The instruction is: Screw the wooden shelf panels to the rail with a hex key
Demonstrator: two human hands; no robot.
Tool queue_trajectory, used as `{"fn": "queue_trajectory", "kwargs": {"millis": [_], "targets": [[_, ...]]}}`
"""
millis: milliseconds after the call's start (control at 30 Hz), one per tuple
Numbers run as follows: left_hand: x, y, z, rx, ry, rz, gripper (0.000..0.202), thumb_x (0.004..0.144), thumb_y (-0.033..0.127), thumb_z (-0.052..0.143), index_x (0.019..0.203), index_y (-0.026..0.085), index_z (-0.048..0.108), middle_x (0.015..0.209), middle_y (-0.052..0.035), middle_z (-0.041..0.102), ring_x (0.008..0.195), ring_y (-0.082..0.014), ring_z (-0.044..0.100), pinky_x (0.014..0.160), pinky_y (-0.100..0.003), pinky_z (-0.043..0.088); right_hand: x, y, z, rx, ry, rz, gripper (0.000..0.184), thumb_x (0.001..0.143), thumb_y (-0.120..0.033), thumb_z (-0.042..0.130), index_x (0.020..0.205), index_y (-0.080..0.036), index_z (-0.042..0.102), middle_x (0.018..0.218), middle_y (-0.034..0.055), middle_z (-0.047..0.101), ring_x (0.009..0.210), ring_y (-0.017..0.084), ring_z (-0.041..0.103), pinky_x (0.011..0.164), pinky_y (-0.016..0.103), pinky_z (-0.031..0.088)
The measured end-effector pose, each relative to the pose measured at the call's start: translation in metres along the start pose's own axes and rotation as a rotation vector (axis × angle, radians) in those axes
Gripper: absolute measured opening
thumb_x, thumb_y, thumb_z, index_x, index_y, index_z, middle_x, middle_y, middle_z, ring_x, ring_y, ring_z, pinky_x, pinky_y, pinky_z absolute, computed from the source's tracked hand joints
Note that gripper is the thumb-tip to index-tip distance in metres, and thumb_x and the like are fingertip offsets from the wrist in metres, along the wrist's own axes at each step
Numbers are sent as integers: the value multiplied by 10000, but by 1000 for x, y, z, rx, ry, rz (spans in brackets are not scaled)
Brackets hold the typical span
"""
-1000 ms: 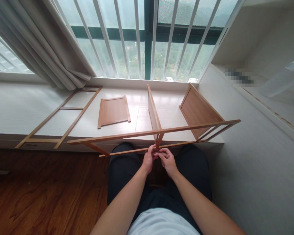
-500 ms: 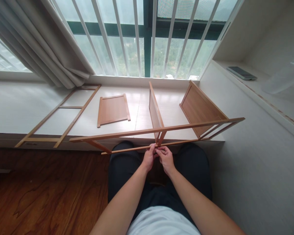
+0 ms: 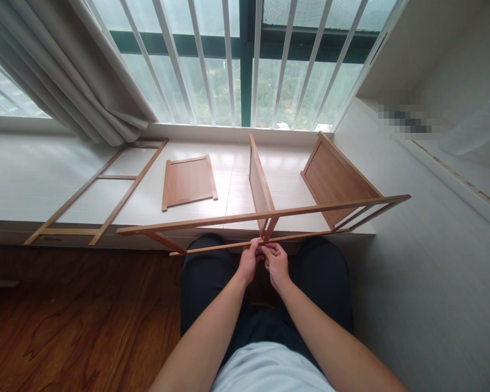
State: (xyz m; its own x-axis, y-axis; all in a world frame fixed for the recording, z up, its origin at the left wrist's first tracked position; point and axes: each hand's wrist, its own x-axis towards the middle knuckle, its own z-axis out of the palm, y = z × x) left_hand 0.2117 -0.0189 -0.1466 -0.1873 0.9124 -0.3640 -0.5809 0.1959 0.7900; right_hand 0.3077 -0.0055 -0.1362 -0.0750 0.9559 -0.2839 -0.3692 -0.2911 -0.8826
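A long wooden side frame (image 3: 212, 222) lies across the sill's front edge above my knees. Two wooden shelf panels meet it: a middle panel (image 3: 258, 177) standing on edge and a right-hand panel (image 3: 338, 174) leaning outward. At the joint of the middle panel, my left hand (image 3: 249, 262) is closed around the frame's near rail. Close beside it, the fingers of my right hand (image 3: 276, 261) are pinched together at the same joint. Whatever small piece they may hold is hidden by the fingers.
On the white sill (image 3: 77, 158), a loose wooden panel (image 3: 190, 181) lies flat. Farther left is a second ladder-like wooden frame (image 3: 124, 196), overhanging the edge. A grey curtain (image 3: 77, 71) hangs at the left, a white wall (image 3: 400, 228) stands at the right, and barred windows are behind.
Both hands stay at the middle joint, with only a slight shift of the right fingers. The frame and panels look almost unmoved.
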Motion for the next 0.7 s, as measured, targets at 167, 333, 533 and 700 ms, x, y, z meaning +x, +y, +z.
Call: {"fn": "queue_trajectory", "kwargs": {"millis": [167, 333, 533, 700], "targets": [[1, 0, 0, 11, 14, -10, 437, 1016, 534, 660, 1201, 141, 711, 1060, -74, 761, 909, -183, 728, 850, -374, 614, 1, 4, 1, -25, 26, -40, 426, 691, -500, 917, 840, -206, 647, 687, 13, 727, 535, 142, 613, 513, 260, 500], [1, 1, 0, 10, 9, -12, 409, 1031, 517, 644, 1181, 142, 710, 1052, -65, 756, 905, -176, 726, 838, -364, 617, 3, 8, 3, -60, 48, -70, 418, 707, -522, 891, 845, -193, 673, 800, 69, 782, 720, 214, 731, 643, 316, 586], [0, -3, 1, 9, 16, 18, 372, 1030, 494, 658, 1131, 140, 708, 916, -19, 712, 764, -135, 671, 739, -309, 596, 0, 10, 1, -104, 73, -97, 429, 745, -565, 857, 848, -192, 672, 713, 40, 736, 648, 192, 691, 594, 298, 551], [-3, -8, 0, 22, 26, 58, 386, 1019, 513, 667, 1105, 140, 715, 918, -20, 720, 760, -136, 667, 756, -318, 593, -8, 10, 1, -161, 79, -109, 466, 805, -642, 798, 868, -202, 657, 624, 0, 659, 519, 151, 587, 449, 252, 427]]}}
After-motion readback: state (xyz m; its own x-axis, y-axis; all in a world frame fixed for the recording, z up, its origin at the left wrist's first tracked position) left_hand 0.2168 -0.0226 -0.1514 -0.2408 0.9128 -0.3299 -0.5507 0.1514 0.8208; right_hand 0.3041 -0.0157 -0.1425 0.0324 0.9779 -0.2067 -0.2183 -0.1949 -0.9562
